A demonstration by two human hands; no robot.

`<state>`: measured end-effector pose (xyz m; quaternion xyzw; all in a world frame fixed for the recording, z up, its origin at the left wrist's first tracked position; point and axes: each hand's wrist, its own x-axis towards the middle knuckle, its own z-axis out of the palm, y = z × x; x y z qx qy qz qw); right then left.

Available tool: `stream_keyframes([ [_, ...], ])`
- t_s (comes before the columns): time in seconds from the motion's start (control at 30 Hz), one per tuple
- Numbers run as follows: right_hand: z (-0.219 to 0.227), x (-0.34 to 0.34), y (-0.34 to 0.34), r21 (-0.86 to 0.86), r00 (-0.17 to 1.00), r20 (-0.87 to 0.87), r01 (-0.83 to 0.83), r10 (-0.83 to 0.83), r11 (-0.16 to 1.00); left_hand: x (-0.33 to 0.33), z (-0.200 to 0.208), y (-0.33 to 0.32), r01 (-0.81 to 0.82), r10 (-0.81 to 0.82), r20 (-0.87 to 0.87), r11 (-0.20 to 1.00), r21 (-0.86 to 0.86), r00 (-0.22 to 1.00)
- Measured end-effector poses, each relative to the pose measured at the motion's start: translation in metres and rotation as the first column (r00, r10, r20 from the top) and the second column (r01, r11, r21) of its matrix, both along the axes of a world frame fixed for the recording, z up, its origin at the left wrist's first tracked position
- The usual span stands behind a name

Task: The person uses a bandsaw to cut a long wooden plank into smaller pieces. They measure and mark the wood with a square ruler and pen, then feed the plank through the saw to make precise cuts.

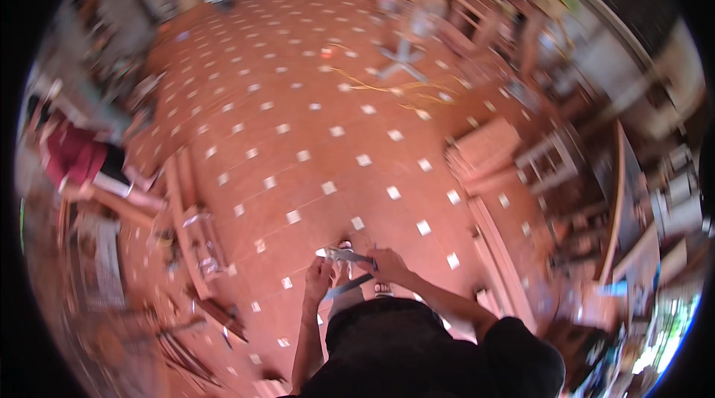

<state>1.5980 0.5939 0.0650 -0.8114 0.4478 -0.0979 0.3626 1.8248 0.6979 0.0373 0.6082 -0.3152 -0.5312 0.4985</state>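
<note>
Low in the middle of the view, both my hands are raised in front of my body above the tiled floor. A grey band-like strip (351, 255) runs between them, with a second blue-grey length (348, 285) sloping below it; blur hides whether they are one loop. My right hand (388, 266) is closed on the right end of the strip. My left hand (319, 276) has its fingers drawn together at the left side, next to a small pale piece (322, 253). What exactly its fingers pinch is too blurred to make out.
Stacked reddish boards (485, 148) and long planks (500, 253) lie to the right, beside a wooden frame (549, 163). At left, a person in a maroon shirt (73, 151) is near more planks (183, 223). Ahead are a pedestal fan (403, 59) and a yellow cord (365, 86).
</note>
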Motion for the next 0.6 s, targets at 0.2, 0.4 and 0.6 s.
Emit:
stream_keyframes([
  [0.2,0.018,-0.007,-0.055,-0.005,0.913,-0.028,0.407,-0.407,0.913,0.028,-0.014,-0.126,0.331,-0.323,-0.110,0.941,0.063,0.940],
  [0.4,0.041,-0.038,-0.091,0.061,0.645,-0.046,0.764,-0.762,0.643,0.025,0.000,-0.265,0.765,-0.768,-0.001,0.639,0.080,0.641],
  [0.6,0.000,-0.091,-0.135,-0.089,0.536,-0.071,0.837,-0.841,0.540,-0.007,0.014,-0.348,0.866,-0.861,0.197,0.492,0.086,0.470],
])
